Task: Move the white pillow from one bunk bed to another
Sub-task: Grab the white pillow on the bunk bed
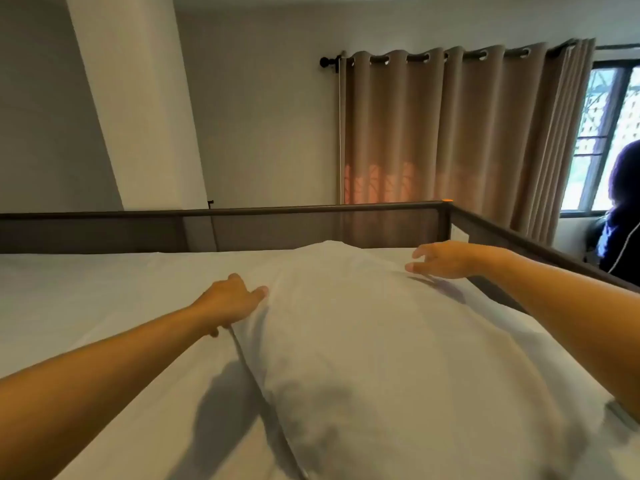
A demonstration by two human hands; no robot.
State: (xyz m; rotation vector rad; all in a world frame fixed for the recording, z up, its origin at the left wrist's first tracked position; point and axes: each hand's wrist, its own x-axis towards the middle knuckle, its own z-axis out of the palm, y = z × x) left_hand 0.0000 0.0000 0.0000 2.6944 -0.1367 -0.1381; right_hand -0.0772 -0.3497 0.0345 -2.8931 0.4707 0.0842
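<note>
The white pillow (pixel 374 341) lies lengthwise on the white sheet of an upper bunk bed (pixel 86 299), running from the near edge toward the far rail. My left hand (pixel 232 299) rests against the pillow's left edge, fingers curled down onto the seam and touching the fabric. My right hand (pixel 446 259) hovers just above the pillow's far right corner with its fingers spread and nothing in them.
A dark guard rail (pixel 242 213) closes the far side and the right side (pixel 519 240) of the bunk. Beyond it hang tan curtains (pixel 450 133) by a window (pixel 602 140). Another person (pixel 623 209) in dark clothes stands at the far right.
</note>
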